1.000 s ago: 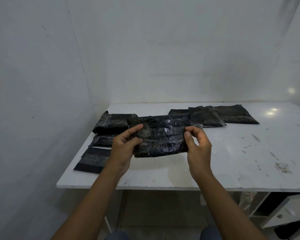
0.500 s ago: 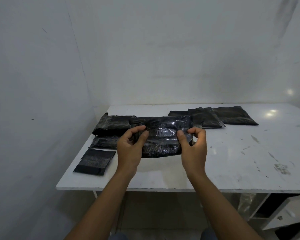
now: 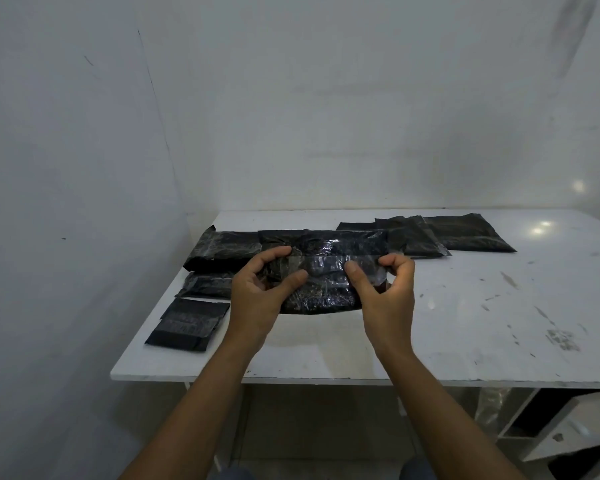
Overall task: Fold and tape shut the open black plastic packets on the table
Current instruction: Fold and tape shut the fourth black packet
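Held above the white counter (image 3: 430, 327), black plastic packet (image 3: 322, 271), long axis running left to right, clear tape strip (image 3: 329, 265) lying across it. Left hand (image 3: 260, 292) and right hand (image 3: 385, 292) pinching opposite ends, each grip narrow on the packet.

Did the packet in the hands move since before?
Yes. The held packet sank lower and nearer, toward the white table, judged against the packets lying behind.

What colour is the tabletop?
White, with dark scuffs and smudges on the tabletop; head view.
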